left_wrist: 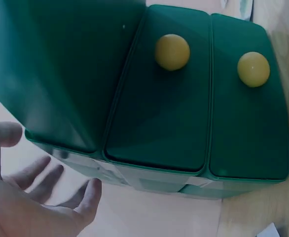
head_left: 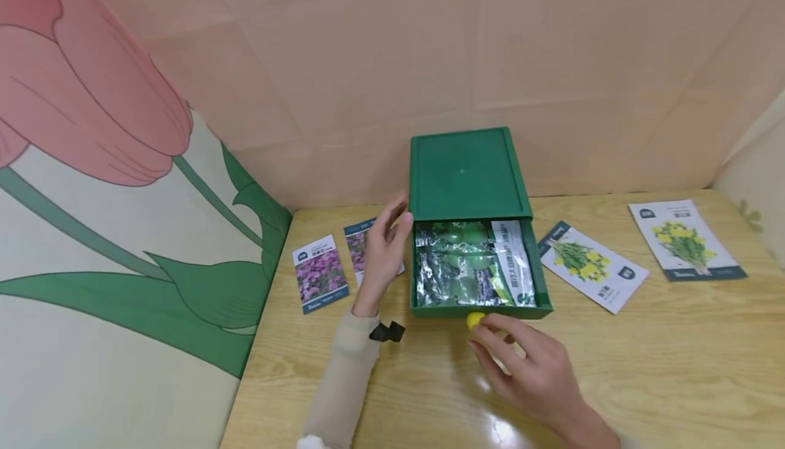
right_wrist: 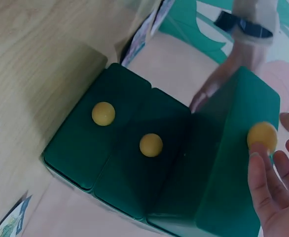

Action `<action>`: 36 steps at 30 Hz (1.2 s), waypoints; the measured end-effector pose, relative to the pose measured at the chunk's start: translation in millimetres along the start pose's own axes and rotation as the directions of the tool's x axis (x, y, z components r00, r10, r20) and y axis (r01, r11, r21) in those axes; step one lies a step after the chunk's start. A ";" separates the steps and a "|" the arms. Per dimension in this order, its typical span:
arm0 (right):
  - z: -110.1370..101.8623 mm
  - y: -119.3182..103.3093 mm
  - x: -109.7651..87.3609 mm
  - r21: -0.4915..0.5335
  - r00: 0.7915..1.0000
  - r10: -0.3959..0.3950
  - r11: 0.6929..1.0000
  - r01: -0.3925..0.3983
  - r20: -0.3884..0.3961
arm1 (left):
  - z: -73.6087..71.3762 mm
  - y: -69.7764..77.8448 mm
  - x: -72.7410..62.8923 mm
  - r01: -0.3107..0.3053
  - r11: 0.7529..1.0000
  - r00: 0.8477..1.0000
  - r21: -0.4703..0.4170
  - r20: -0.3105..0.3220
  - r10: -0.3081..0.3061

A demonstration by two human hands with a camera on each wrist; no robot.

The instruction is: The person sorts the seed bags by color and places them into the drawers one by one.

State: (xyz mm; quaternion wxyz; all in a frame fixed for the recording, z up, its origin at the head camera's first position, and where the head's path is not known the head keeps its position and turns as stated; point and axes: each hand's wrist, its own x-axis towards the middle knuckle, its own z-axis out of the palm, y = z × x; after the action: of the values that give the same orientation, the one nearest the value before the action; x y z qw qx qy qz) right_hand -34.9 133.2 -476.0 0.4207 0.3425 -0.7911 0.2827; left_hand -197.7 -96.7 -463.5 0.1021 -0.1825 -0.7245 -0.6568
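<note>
A green drawer box (head_left: 467,173) stands on the table with its top drawer (head_left: 484,312) pulled out. Inside lies a silvery seed packet (head_left: 456,265) with green pictures, and a white-edged packet side (head_left: 514,261) shows. At the drawer's front, my right hand (head_left: 530,367) has its fingertips and thumb around the yellow knob (head_left: 475,321); how firmly they press is unclear. My left hand (head_left: 386,251) rests by the box's left side, fingers loosely extended. In the left wrist view, its fingers (left_wrist: 88,197) hold nothing. Two lower drawers show yellow knobs (left_wrist: 172,52) and are shut.
Purple-flower seed packets (head_left: 320,275) lie left of the box, one partly behind my left hand. On the right lie two yellow-flower packets, a tilted one (head_left: 593,265) close to the box and another (head_left: 687,241) farther out. A pink-draped wall (head_left: 343,95) stands behind.
</note>
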 end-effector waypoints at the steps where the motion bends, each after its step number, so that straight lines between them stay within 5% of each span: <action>1: 1.9 0.1 -0.8 -0.013 1.000 -0.005 1.000 0.005 -0.001 | 0.9 -1.1 3.2 -0.022 1.000 1.000 0.005 0.003 0.022; 7: 10.0 2.3 -4.9 -0.025 1.000 -0.001 1.000 0.000 -0.016 | 4.6 -6.2 16.1 -0.117 0.993 0.993 0.008 0.029 0.117; 21: 18.1 4.5 -5.9 0.051 0.998 0.039 0.998 -0.037 -0.039 | 7.6 -10.6 16.5 -0.146 0.981 0.989 0.127 0.003 0.147; 36: 20.6 4.5 -7.2 0.066 0.997 0.068 0.996 -0.065 -0.042 | 8.8 -14.4 14.6 -0.178 0.978 0.984 0.112 0.001 0.179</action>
State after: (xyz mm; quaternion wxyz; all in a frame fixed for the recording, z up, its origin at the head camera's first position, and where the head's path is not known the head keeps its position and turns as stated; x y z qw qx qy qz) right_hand -45.1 123.0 -492.9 0.4171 0.3232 -0.7830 0.3295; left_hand -216.0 -87.1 -472.1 0.1741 -0.2380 -0.7401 -0.6043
